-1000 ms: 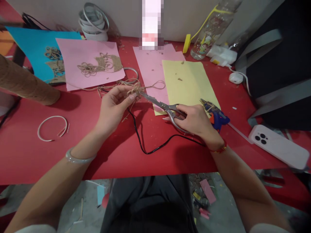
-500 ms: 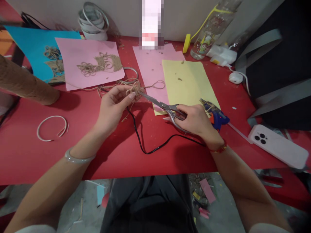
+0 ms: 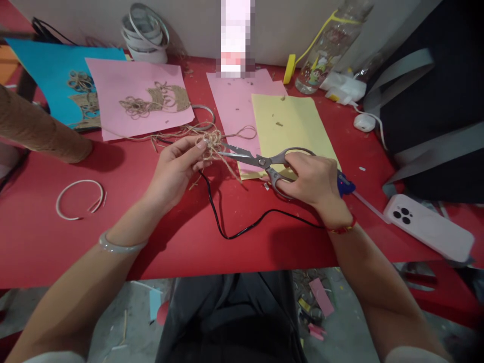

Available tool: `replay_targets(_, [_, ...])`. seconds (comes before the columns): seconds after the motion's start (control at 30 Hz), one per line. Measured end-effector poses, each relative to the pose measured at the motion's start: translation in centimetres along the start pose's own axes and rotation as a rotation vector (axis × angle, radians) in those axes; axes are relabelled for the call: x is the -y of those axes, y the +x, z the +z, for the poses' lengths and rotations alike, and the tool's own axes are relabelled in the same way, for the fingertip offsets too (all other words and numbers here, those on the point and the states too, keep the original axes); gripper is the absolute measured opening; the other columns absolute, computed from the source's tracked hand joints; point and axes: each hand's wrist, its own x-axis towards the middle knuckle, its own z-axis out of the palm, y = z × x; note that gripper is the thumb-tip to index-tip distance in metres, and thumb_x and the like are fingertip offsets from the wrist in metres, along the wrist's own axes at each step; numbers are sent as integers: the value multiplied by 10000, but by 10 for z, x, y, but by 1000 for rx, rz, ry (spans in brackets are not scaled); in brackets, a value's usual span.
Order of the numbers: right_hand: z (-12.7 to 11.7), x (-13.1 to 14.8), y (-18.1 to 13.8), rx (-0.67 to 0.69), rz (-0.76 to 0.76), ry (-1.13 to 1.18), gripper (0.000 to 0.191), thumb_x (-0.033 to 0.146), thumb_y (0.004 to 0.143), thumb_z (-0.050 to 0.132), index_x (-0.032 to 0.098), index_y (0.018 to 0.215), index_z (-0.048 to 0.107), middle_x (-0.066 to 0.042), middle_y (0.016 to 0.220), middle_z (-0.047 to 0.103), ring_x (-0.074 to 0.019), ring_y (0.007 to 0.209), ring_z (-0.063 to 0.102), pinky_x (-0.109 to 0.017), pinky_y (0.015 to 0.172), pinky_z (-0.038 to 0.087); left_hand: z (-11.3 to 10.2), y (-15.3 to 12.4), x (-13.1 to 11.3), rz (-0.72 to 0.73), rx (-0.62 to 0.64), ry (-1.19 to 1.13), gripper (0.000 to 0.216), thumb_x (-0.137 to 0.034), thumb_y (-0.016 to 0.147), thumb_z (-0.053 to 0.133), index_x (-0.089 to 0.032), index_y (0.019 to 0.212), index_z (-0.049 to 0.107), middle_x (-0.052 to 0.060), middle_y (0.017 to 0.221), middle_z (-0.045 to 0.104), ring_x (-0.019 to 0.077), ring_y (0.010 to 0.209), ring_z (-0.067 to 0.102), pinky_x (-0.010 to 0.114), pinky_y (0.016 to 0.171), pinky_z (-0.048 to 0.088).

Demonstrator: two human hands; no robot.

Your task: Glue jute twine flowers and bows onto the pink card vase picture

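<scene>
Over the red table (image 3: 113, 222), left hand (image 3: 174, 171) pinches a twine knot (image 3: 212, 143); right hand (image 3: 312, 179) holds scissors (image 3: 249, 159) (blades parted).

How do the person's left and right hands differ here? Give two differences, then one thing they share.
The left hand pinches a twine bow in its fingertips; the right hand grips open scissors. The left hand's wrist wears a pale bangle, the right hand's a red band. Both are above the red table.
</scene>
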Motion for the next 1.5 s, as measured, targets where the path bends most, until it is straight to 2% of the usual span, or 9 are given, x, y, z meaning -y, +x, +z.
replay_targets(0.2, [4,-4,-4,-80,-44,-66,329,532,890,606,211,820,624,-64,752,697,-207,669,586,-340,600,294,2,-1,-1,22,35,33,112,-275,803,809,-196,843,741,20,883,718,106,720,622,232,680,544])
replay_targets(0.4, [8,-7,-4,-75,-92,-117,389,578,921,583,203,828,635,-47,748,708,-189,657,593,-329,603,296,1,0,-1,-13,50,6,103,-258,805,807,-188,808,731,14,809,686,86,645,572,186,589,508])
replay_targets(0.57, [9,-5,-4,-59,-88,-133,404,578,945,547,202,821,629,-52,735,702,-186,653,590,-325,587,278,-1,2,1,-39,54,-7,38,-182,847,748,-169,816,730,7,786,673,80,656,575,185,603,497])
replay_targets(0.8, [8,-3,-3,-45,-80,-114,402,566,952,541,204,792,615,-56,712,692,-184,634,581,-325,580,279,-1,2,0,-88,47,-31,170,-97,936,619,-155,843,750,13,787,638,70,674,576,172,639,501])
replay_targets(0.97, [7,-2,-3,-33,-69,-101,368,531,951,554,205,790,613,-59,713,693,-186,632,584,-329,585,279,0,0,-1,-127,23,-14,138,-110,928,630,-140,860,746,11,785,658,60,684,605,155,644,500])
replay_targets(1.13, [6,-1,-2,7,-57,-79,348,509,955,547,205,808,631,-71,722,693,-198,646,597,-333,587,269,0,0,-1,-102,28,13,36,-176,873,720,-159,852,743,9,797,670,78,684,614,162,626,511])
replay_targets(1.5, [7,1,-2,0,-76,-107,389,514,957,509,198,763,624,-46,646,662,-176,605,582,-318,578,266,0,1,2,-62,34,35,69,-216,840,765,-162,828,724,17,803,683,92,699,619,199,656,513])
